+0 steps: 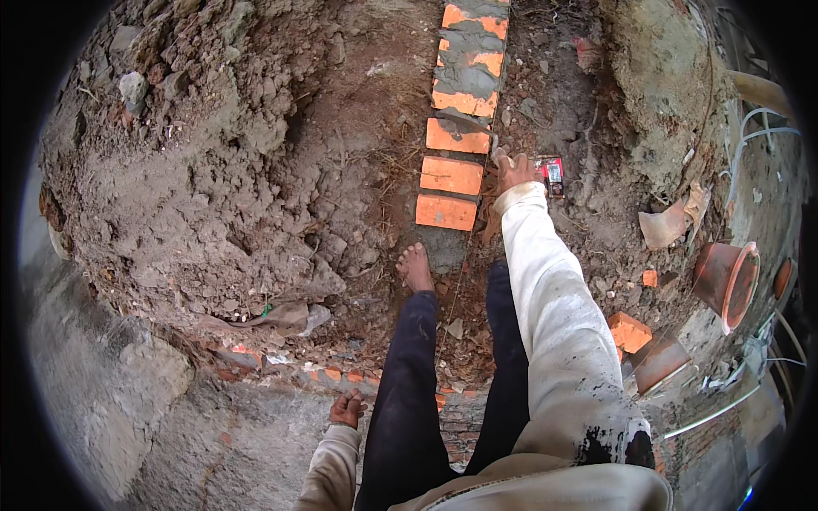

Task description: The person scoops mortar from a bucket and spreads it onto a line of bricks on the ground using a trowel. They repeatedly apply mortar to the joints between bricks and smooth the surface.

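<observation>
A row of orange bricks (452, 175) runs away from me in a narrow line, its far part smeared with grey mortar (469, 70). My right hand (514, 172) is at the right side of this row, fingers closed round what looks like a trowel. The trowel's thin dark blade (467, 124) reaches left across a brick; its handle is mostly hidden by the hand. A red and black box (551, 176) lies on the soil just right of that hand. Beside my left knee, my left hand (348, 409) hangs with fingers curled, and nothing shows in it.
A taut string (461, 281) runs along the row's right side. Rough soil (213, 179) rises to the left. My bare foot (416, 267) stands near the closest brick. On the right are a loose brick (629, 332), a reddish pot (727, 284) and a curved shard (663, 226).
</observation>
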The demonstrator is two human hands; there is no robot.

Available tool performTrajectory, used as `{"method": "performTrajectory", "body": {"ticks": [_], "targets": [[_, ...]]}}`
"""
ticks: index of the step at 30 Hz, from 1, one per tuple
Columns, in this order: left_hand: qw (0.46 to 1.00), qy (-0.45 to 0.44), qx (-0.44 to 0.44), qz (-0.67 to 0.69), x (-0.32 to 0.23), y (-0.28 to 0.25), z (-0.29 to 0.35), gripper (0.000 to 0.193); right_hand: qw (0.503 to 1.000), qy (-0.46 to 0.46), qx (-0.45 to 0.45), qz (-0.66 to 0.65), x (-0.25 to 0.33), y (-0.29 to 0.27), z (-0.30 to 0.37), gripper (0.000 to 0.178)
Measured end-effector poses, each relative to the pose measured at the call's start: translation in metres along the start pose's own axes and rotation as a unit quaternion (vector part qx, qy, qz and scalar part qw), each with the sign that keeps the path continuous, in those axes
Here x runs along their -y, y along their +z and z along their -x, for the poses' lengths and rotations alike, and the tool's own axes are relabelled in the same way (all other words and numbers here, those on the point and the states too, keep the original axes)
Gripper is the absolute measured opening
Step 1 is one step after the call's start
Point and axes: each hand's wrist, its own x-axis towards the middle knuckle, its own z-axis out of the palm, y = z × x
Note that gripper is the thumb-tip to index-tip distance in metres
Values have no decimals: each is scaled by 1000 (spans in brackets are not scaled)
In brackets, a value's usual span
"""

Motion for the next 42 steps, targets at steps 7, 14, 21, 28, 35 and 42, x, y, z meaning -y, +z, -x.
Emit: {"method": "performTrajectory", "body": {"ticks": [7, 14, 21, 28, 35, 42], "targets": [[1000, -13, -7, 7, -9, -2, 1, 30, 963, 175, 32, -201, 32, -43, -32, 62], [1000, -5, 16, -6, -28, 3, -10, 32, 976, 19, 187, 110, 44, -7, -43, 59], [1000, 0, 19, -7, -32, 4, -8, 34, 960, 134, 32, -245, 40, -36, -7, 51], [1000, 7, 29, 2, -30, 0, -11, 34, 995, -55, -12, -78, 34, 6, 22, 58], [1000, -3, 25, 0, -25, -3, -17, 34, 996, -47, 77, -27, -11, 11, 4, 71], [999, 6, 33, -1, -28, 4, -10, 37, 998, -62, -6, -26, -36, 31, 5, 67]]}}
